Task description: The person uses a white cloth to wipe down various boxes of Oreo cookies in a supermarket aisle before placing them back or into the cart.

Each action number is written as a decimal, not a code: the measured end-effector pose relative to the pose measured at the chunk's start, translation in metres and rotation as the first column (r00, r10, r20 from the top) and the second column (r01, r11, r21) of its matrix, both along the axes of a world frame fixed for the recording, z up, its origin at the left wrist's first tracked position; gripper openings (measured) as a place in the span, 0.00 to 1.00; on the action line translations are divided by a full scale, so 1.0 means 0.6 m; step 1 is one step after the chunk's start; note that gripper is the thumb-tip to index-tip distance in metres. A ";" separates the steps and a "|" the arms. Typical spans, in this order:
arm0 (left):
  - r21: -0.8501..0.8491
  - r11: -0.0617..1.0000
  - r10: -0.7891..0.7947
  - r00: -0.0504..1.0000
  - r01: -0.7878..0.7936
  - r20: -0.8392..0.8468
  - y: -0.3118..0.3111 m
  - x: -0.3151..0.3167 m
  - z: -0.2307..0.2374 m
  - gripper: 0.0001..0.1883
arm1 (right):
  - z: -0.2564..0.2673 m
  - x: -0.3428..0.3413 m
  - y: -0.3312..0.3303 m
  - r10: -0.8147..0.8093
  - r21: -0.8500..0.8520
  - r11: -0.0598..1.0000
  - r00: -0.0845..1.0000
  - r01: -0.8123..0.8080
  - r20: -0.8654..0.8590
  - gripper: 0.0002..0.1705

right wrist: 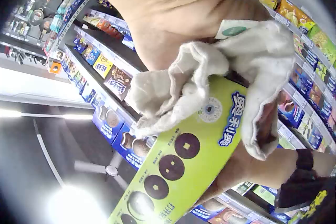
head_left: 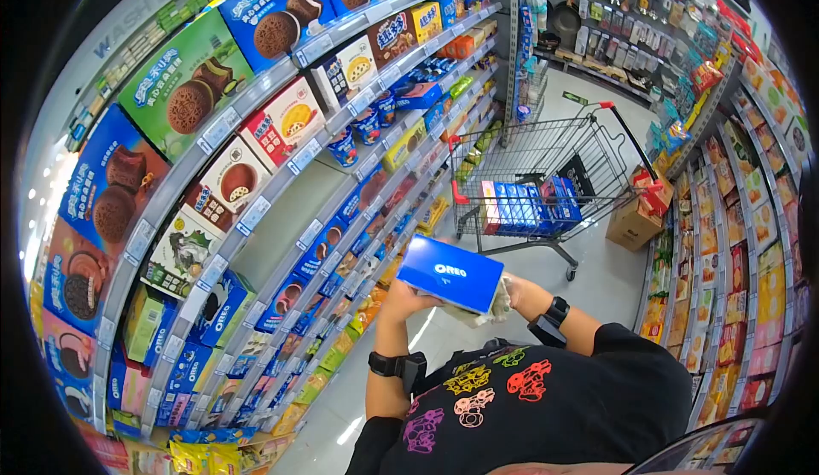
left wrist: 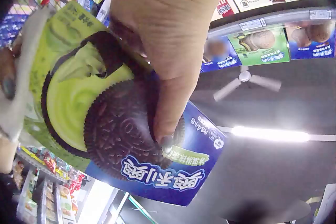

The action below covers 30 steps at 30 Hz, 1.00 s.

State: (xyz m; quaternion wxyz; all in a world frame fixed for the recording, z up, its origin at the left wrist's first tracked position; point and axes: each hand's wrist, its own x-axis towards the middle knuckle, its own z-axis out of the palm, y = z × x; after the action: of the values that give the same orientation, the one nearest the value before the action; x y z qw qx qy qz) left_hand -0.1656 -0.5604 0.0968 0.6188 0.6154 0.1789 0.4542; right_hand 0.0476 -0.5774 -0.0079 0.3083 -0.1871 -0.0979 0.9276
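Note:
A blue and green Oreo box (head_left: pixel 450 275) is held between both hands in front of the chest. My left hand (head_left: pixel 412 297) grips one end; in the left wrist view its thumb lies on the cookie picture of the box (left wrist: pixel 126 124). At the other end my right hand (head_left: pixel 505 297) holds the box together with a crumpled whitish cloth (right wrist: pixel 205 71), which wraps round the fingers. The right wrist view shows the box's green side (right wrist: pixel 194 145) below the cloth.
A wire shopping cart (head_left: pixel 529 185) with several packages stands ahead, a cardboard box (head_left: pixel 633 226) beside it. Shelves of cookie boxes (head_left: pixel 273 125) line the left, and more packed shelves (head_left: pixel 734 287) the right. Kitchenware hangs at the back.

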 end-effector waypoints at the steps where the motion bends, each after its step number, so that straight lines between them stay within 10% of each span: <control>1: 0.015 1.000 -0.003 0.998 0.004 -0.056 0.006 -0.018 -0.039 0.44 | 0.013 -0.007 -0.006 0.017 0.008 1.000 1.000 -0.017 -0.021 0.20; 6: -0.301 0.946 0.188 0.959 -0.119 0.213 -0.008 -0.021 -0.047 0.39 | 0.115 -0.018 -0.031 -0.005 0.208 0.977 0.965 -0.052 0.264 0.18; 13: -0.363 0.859 0.427 0.897 -0.361 0.117 -0.013 -0.017 -0.035 0.25 | 0.201 -0.045 -0.052 -0.666 0.658 0.684 0.636 0.314 0.390 0.20; 18: -0.276 0.889 0.367 0.929 -0.365 -0.046 -0.037 -0.009 -0.048 0.23 | 0.246 -0.084 -0.067 -0.736 0.861 0.499 0.575 0.104 0.357 0.24; 25: -0.493 0.802 0.464 0.871 -0.336 0.160 -0.058 -0.039 -0.059 0.22 | 0.244 -0.136 -0.093 -0.786 0.941 0.273 0.519 -0.198 0.337 0.43; 27: -0.500 0.819 0.433 0.874 -0.281 0.219 -0.052 -0.058 -0.073 0.22 | 0.229 -0.152 -0.104 -0.857 0.893 0.210 0.365 -0.398 0.364 0.42; 30: -0.485 0.864 0.308 0.905 -0.137 0.294 -0.061 -0.079 -0.070 0.22 | 0.209 -0.169 -0.122 -0.921 0.932 0.236 0.242 -0.276 0.305 0.36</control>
State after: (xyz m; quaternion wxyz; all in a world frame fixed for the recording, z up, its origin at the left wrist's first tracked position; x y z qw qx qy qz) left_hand -0.2129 -0.5967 0.0549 0.7096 0.3342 0.2340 0.5744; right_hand -0.0540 -0.6508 0.1172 0.4880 -0.4709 -0.6789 0.2815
